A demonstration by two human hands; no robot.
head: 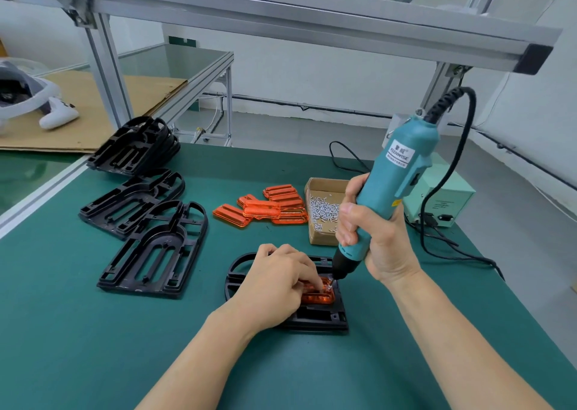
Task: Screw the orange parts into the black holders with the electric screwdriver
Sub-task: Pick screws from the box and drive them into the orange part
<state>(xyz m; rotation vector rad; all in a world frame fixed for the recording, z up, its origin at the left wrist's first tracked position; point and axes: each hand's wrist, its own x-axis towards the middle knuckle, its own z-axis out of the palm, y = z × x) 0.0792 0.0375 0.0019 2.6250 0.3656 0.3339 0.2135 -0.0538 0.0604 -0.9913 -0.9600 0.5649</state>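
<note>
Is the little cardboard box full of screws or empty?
Neither: the cardboard box is partly filled, with silver screws scattered over its bottom.

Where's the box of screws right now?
In the head view the cardboard box of screws sits on the green mat right of centre, between the pile of orange parts and the right hand gripping the electric screwdriver.
</note>
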